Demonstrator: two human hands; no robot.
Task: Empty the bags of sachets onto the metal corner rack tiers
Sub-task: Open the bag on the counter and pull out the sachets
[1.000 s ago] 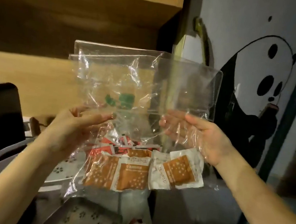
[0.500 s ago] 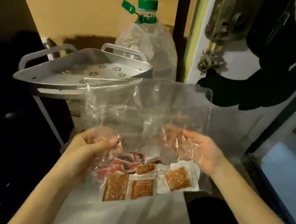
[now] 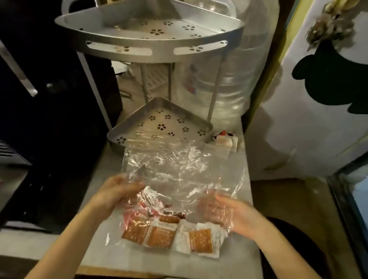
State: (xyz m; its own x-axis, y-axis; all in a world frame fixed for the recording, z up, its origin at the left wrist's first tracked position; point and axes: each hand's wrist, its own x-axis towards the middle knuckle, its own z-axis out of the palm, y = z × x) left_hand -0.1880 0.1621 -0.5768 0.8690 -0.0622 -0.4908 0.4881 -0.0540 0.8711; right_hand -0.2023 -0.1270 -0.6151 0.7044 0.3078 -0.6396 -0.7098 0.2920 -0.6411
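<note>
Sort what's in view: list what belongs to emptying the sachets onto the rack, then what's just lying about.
Belongs to the job:
clear plastic bag, gripped by left hand and right hand
orange sachets inside the bag
upper rack tier
lower rack tier

Just lying about:
large water bottle
loose sachets beside the lower tier
black appliance

Crinkly clear plastic bag (image 3: 180,176) held over the table, orange-and-white sachets (image 3: 171,235) bunched at its bottom, right before the silver perforated metal corner rack (image 3: 145,38).

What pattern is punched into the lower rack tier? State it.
Small flower-shaped cut-outs across the lower rack tier, clearest in the head view.
</note>
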